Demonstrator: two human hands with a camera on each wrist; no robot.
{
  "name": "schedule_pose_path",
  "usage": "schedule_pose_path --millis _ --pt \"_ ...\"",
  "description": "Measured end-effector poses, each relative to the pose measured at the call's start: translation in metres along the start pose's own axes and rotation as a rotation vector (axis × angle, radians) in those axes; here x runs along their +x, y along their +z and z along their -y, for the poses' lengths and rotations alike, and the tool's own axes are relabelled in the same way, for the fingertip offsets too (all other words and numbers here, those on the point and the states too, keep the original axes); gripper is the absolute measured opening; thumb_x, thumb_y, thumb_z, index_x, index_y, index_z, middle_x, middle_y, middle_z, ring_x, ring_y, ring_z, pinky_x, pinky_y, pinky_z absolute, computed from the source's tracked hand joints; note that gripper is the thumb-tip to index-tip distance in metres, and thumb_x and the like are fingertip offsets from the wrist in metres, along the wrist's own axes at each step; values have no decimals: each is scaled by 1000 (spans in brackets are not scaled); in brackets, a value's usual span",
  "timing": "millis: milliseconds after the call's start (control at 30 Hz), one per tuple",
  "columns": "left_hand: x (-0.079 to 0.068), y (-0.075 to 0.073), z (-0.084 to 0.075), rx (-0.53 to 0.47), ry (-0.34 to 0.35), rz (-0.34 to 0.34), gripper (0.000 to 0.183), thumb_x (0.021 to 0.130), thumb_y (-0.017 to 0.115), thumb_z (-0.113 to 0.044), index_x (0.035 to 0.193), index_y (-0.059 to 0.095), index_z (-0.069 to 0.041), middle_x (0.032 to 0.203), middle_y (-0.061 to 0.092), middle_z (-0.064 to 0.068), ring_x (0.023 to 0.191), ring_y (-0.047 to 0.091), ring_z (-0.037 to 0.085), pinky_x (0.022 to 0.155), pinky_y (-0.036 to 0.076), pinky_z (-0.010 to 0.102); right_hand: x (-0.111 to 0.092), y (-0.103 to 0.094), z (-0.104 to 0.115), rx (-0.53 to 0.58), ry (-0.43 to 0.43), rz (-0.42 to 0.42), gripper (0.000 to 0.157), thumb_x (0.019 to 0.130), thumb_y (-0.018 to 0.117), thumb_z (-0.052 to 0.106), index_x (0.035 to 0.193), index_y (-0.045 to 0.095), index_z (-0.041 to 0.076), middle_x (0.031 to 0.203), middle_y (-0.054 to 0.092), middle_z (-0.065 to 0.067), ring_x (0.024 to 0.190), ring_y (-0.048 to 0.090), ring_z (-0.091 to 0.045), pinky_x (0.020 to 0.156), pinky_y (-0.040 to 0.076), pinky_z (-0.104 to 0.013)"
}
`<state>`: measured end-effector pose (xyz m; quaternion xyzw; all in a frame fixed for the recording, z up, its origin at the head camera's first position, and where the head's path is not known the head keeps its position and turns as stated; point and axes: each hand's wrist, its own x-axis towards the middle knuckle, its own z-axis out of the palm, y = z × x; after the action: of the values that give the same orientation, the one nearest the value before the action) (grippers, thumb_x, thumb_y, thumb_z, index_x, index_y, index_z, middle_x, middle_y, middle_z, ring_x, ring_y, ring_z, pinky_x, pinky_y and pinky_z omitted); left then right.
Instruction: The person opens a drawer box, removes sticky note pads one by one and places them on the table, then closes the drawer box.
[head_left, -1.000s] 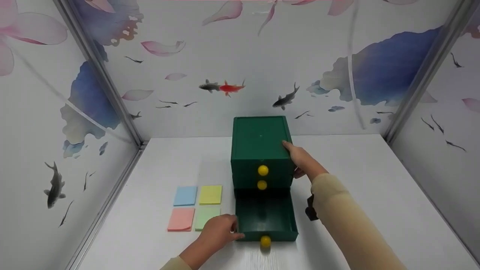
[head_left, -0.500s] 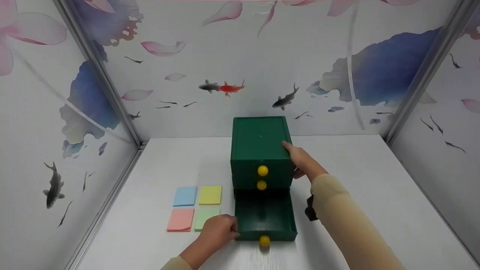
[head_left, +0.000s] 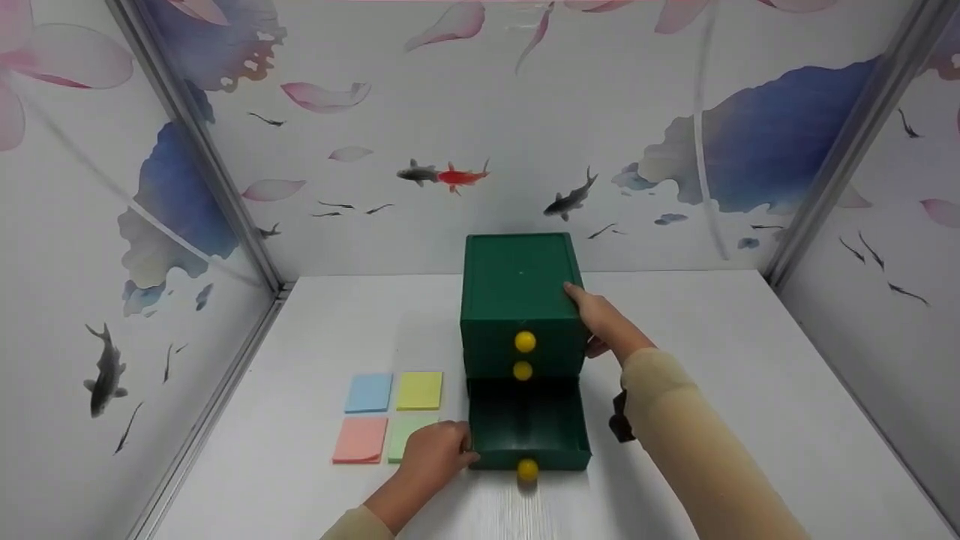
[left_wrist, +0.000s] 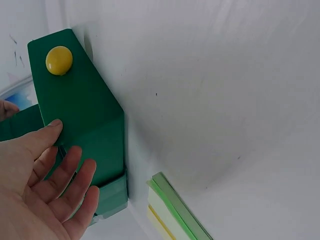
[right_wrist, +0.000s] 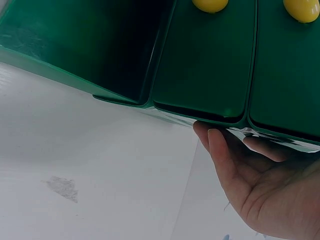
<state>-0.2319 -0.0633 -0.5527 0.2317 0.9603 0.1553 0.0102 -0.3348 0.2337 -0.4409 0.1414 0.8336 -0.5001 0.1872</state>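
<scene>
A green three-drawer cabinet (head_left: 517,277) with yellow round knobs stands against the back wall. Its bottom drawer (head_left: 529,427) sticks out toward me, with bare green inside. My left hand (head_left: 435,454) grips the drawer's front left corner; in the left wrist view the thumb (left_wrist: 47,137) lies on the drawer front, below the yellow knob (left_wrist: 59,60), and the other fingers bend along the side. My right hand (head_left: 607,322) braces the cabinet's right side, thumb over the top edge. In the right wrist view its fingers (right_wrist: 225,160) touch the side beside the upper drawers.
Left of the drawer lie blue (head_left: 368,392), yellow (head_left: 420,390), pink (head_left: 360,439) and green (head_left: 409,435) sticky note pads on the white table (head_left: 697,315); my left hand partly covers the green one. White printed walls (head_left: 360,150) enclose the table on three sides.
The bottom drawer has slid a little way back toward the cabinet, and my left hand has moved with it. My right hand stays at the cabinet's side.
</scene>
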Motion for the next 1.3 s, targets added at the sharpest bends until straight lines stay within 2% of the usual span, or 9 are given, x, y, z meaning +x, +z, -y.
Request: schedule_pose_path --millis 133,367,667,1133,1300 --pt "2 1 -1 12 -22 -6 29 78 83 -27 69 57 -17 59 45 -10 54 43 8 52 38 25 -1 0 0 7 4 1 86 97 24 66 146 31 -4 127 50 -33 97 62 -41 81 53 -49" --pt "5 1 0 37 -18 -49 31 77 84 -29 68 56 -18 57 44 -10 52 42 7 49 37 25 -1 -1 0 26 5 23 88 97 24 66 149 26 -5 131 46 -35 105 59 -46 84 52 -51" --pt "12 2 2 17 -71 -57 27 78 83 -28 73 59 -17 59 46 -9 55 45 9 53 41 24 -1 -2 0 25 9 17 86 97 24 65 148 27 -4 131 47 -34 105 59 -45 83 53 -51" --pt "19 0 2 29 -82 -62 27 78 83 -28 74 59 -17 61 46 -8 56 45 11 55 41 25 -1 -1 2 33 12 28 88 96 25 66 148 27 -5 131 47 -34 105 59 -45 84 52 -51" --pt "19 1 3 41 -58 -101 31 76 84 -30 70 57 -17 58 43 -8 54 44 10 51 39 26 -1 -1 0 15 -5 18 88 96 24 66 146 30 -6 126 50 -35 99 62 -44 82 53 -51"
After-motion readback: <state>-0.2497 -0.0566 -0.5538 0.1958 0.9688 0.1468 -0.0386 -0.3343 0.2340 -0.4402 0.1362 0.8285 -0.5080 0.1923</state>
